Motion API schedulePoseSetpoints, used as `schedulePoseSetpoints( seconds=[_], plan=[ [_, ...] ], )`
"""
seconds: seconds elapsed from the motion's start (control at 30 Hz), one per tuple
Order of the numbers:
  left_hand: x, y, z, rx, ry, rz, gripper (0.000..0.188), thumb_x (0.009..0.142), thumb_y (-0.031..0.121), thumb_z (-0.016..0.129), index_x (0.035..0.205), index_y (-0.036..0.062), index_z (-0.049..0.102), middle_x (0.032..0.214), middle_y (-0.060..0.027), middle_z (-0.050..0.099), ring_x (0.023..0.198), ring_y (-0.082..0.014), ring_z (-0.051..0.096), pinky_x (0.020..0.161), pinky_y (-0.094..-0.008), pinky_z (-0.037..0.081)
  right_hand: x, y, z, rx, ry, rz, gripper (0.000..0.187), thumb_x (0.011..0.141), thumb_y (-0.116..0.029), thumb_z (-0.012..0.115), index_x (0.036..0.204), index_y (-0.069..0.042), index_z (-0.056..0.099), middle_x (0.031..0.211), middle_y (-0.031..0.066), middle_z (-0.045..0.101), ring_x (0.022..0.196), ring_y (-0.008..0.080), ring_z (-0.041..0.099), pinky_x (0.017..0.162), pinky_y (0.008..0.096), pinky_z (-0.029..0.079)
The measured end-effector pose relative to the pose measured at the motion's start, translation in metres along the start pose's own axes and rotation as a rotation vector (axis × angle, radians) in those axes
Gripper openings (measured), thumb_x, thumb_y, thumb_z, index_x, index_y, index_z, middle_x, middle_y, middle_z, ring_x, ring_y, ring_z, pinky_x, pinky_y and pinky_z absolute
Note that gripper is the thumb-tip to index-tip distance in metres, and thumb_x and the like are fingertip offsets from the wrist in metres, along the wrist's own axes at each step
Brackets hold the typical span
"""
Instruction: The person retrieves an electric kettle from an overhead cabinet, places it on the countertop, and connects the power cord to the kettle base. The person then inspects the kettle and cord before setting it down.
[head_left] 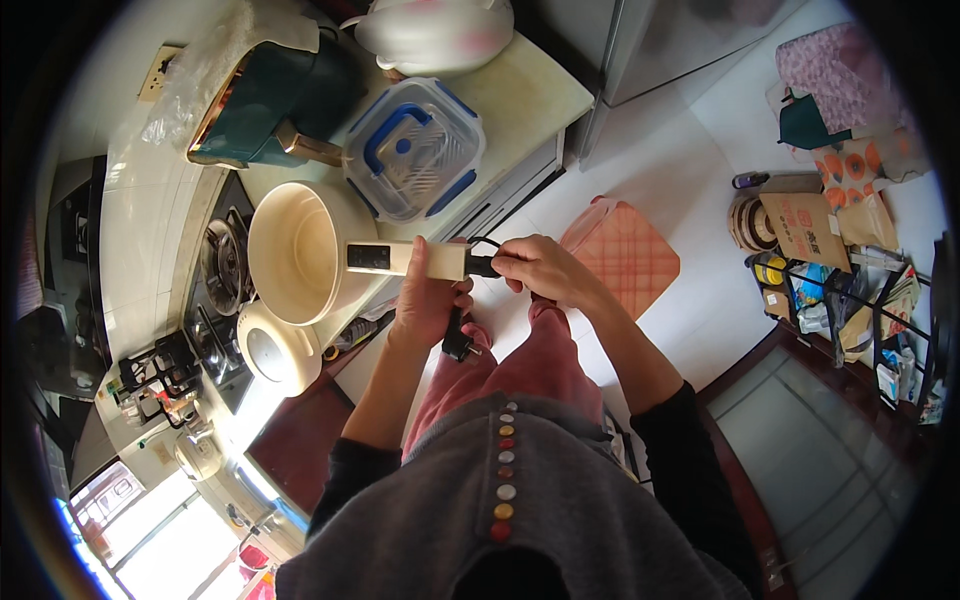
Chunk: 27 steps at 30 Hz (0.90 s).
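A cream electric pot (295, 250) sits at the counter's edge, its inside bare, with its long handle (400, 258) pointing right. My left hand (425, 290) is closed around that handle, thumb on top. Below the same hand hangs a black plug (461, 342) on its cord; whether the fingers also hold the cord is hidden. At the handle's end, my right hand (540, 268) pinches a black cord connector (482, 266) that meets the handle. Beside the pot lies its cream lid (278, 350) with a round clear window.
A clear container with blue clips (408, 150) stands behind the pot, near a dark green air fryer (280, 110) and a white lidded pot (435, 35). Left is a gas hob (228, 262). On the floor rests a pink checked bag (630, 255); a loaded black rack (850, 310) stands right.
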<state>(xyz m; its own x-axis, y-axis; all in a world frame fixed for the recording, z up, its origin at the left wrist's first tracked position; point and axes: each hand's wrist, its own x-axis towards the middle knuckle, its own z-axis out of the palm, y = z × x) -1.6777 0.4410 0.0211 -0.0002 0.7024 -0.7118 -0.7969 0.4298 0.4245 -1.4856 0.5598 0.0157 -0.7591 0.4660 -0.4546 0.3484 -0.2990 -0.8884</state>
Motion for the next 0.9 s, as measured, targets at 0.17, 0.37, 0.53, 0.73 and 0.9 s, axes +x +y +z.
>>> schedulePoseSetpoints(
  seconds=[0.17, 0.37, 0.53, 0.73, 0.9],
  plan=[
    [0.004, -0.001, 0.003, -0.102, 0.026, 0.014, 0.062, 0.087, 0.068, 0.061, 0.118, 0.0141, 0.064, 0.093, 0.0001, 0.06, 0.071, -0.0156, 0.05, 0.059, -0.0276, 0.038, 0.001, -0.009, -0.002, -0.013, -0.013, 0.078, 0.03, 0.093, -0.029, 0.061, 0.08, -0.002, 0.068, 0.061, 0.0023, 0.061, 0.056, 0.0106, 0.053, 0.054, 0.0321, 0.041],
    [0.006, -0.001, 0.003, -0.061, 0.046, 0.044, 0.055, 0.087, 0.064, 0.066, 0.111, 0.0149, 0.066, 0.094, -0.0001, 0.064, 0.071, -0.015, 0.053, 0.059, -0.027, 0.039, 0.005, -0.005, 0.0, -0.173, 0.051, -0.041, 0.029, 0.092, -0.029, 0.061, 0.085, -0.001, 0.069, 0.062, 0.0085, 0.063, 0.057, 0.0195, 0.059, 0.056, 0.0369, 0.045],
    [0.007, -0.001, 0.002, -0.04, 0.089, 0.044, 0.053, 0.086, 0.063, 0.067, 0.109, 0.0151, 0.066, 0.09, 0.0008, 0.064, 0.071, -0.0137, 0.054, 0.059, -0.0269, 0.039, 0.012, 0.001, 0.004, -0.182, 0.047, -0.082, 0.028, 0.092, -0.029, 0.062, 0.089, -0.002, 0.069, 0.065, 0.0116, 0.064, 0.06, 0.0261, 0.063, 0.06, 0.0393, 0.048],
    [0.013, -0.006, 0.002, -0.023, 0.102, 0.075, 0.054, 0.085, 0.064, 0.068, 0.108, 0.0156, 0.065, 0.088, 0.0016, 0.063, 0.072, -0.0129, 0.054, 0.06, -0.0271, 0.039, 0.019, 0.002, 0.007, -0.229, 0.061, -0.066, 0.029, 0.091, -0.029, 0.061, 0.092, -0.002, 0.069, 0.071, 0.0168, 0.067, 0.067, 0.0316, 0.067, 0.064, 0.0426, 0.05],
    [0.012, -0.01, 0.001, 0.013, 0.177, 0.117, 0.054, 0.084, 0.066, 0.068, 0.106, 0.0159, 0.065, 0.088, 0.0019, 0.063, 0.073, -0.0123, 0.054, 0.06, -0.0274, 0.039, 0.023, 0.002, 0.012, -0.278, 0.062, -0.054, 0.029, 0.091, -0.028, 0.06, 0.092, -0.001, 0.069, 0.078, 0.023, 0.067, 0.073, 0.0398, 0.067, 0.067, 0.0469, 0.05]
  ],
)
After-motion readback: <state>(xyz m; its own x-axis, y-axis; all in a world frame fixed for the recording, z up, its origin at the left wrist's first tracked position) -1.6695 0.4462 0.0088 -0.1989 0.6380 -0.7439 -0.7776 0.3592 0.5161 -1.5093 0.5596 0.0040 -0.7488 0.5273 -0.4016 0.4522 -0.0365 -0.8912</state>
